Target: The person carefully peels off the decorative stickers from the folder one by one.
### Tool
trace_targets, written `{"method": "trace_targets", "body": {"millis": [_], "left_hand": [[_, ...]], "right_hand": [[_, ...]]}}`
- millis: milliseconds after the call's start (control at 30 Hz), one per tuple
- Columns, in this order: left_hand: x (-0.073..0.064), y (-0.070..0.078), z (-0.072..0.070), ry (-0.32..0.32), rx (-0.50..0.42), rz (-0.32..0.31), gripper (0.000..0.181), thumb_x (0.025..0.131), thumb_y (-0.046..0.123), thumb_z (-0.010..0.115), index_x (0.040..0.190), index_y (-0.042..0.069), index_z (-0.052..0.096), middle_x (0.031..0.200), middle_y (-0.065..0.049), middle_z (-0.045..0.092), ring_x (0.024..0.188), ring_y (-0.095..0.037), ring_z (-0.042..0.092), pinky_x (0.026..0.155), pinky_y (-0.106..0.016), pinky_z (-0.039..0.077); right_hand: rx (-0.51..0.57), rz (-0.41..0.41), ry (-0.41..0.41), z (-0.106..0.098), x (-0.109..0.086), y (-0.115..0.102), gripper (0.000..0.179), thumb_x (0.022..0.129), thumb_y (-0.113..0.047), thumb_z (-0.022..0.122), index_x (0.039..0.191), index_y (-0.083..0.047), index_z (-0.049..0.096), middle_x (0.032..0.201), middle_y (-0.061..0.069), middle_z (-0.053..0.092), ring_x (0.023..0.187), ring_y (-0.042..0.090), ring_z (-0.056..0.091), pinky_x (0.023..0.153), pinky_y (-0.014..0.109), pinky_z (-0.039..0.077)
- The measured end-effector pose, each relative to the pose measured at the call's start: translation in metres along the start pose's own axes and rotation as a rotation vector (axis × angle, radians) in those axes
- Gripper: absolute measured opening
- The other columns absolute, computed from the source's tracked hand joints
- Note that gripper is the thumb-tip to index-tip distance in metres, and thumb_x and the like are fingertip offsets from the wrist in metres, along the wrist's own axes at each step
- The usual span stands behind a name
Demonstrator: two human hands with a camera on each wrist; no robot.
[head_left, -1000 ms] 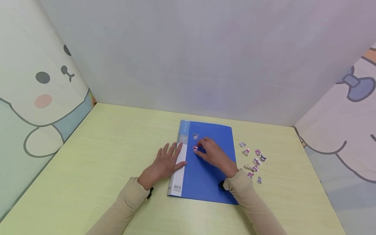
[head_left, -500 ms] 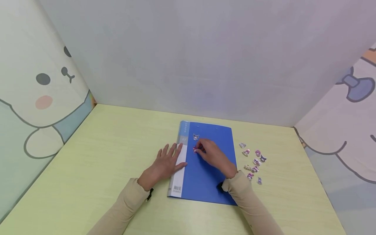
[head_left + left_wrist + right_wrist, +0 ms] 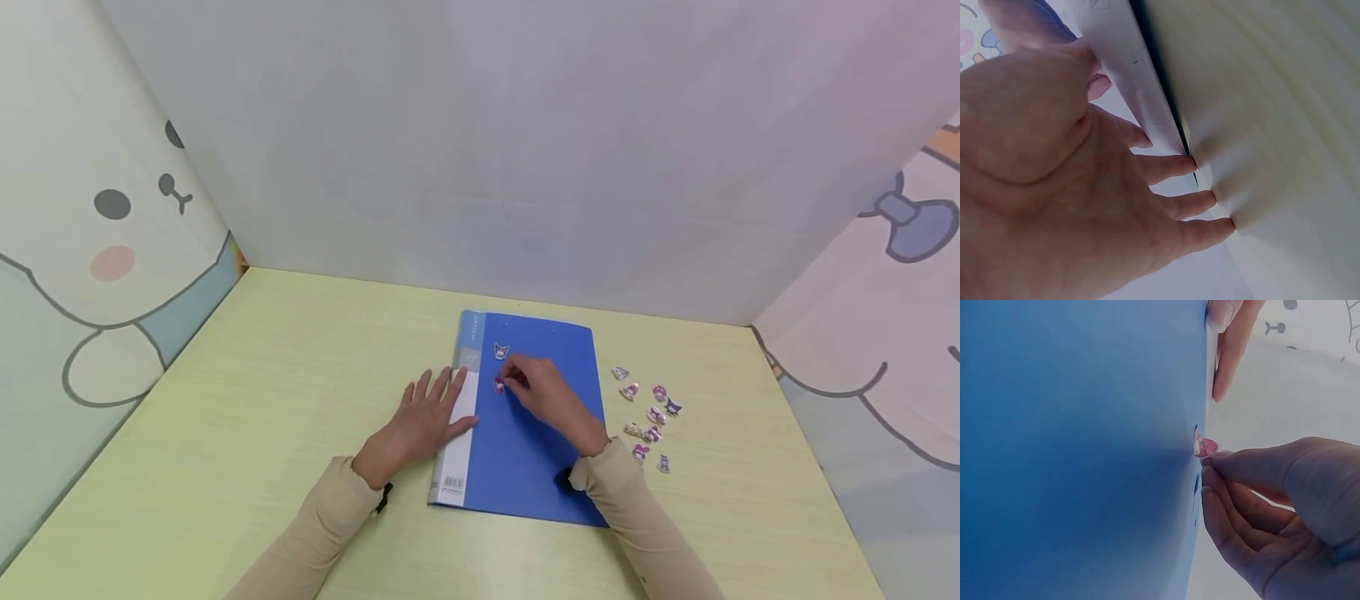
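A blue folder with a white and light-blue spine lies on the table. My left hand is spread across its spine, fingers straight; in the left wrist view its fingertips reach past the folder's edge to the table. Over the folder, my right hand pinches a small pink and white cartoon sticker between thumb and index finger. The sticker's lower edge is right at the blue cover, its upper part tilted up. Another sticker, a dark-eared cartoon face, lies flat on the cover just above it.
Several loose cartoon stickers are scattered on the pale yellow table to the right of the folder. A pale cloth wall stands behind the table, with cartoon-printed panels at both sides.
My right fingers have shifted slightly and closed further on the pink sticker, which has turned a little over the cover. The left hand stays in place on the spine.
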State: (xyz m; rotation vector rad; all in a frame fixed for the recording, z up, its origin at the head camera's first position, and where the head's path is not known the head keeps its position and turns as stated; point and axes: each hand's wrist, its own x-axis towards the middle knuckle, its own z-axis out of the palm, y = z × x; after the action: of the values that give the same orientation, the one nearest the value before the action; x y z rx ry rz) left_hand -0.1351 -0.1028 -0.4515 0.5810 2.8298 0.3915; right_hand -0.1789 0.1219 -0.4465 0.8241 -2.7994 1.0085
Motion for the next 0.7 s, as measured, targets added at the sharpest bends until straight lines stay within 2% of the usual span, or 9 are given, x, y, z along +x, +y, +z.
{"method": "trace_targets", "body": {"millis": [333,700], "left_hand": [[0.001,0.002,0.0,0.01,-0.009,0.009,0.077,0.105,0.049,0.053,0.163,0.006,0.024,0.164,-0.024,0.029,0.149,-0.051,0.024,0.118,-0.067,0.023],[-0.001,0.0,-0.001,0.003,-0.029,-0.001,0.077,0.106,0.049,0.051,0.163,0.006,0.022,0.165,-0.025,0.026,0.15,-0.052,0.021,0.118,-0.067,0.021]], "right_hand": [[0.003,-0.056,0.047,-0.006,-0.008,0.004,0.009,0.096,0.001,0.07,0.101,-0.002,0.076,0.097,0.009,0.074,0.081,0.018,0.065,0.076,0.036,0.059],[-0.003,-0.04,0.06,-0.014,-0.017,0.011,0.006,0.096,0.001,0.069,0.099,-0.002,0.073,0.095,0.008,0.071,0.083,0.019,0.064,0.076,0.038,0.058]]}}
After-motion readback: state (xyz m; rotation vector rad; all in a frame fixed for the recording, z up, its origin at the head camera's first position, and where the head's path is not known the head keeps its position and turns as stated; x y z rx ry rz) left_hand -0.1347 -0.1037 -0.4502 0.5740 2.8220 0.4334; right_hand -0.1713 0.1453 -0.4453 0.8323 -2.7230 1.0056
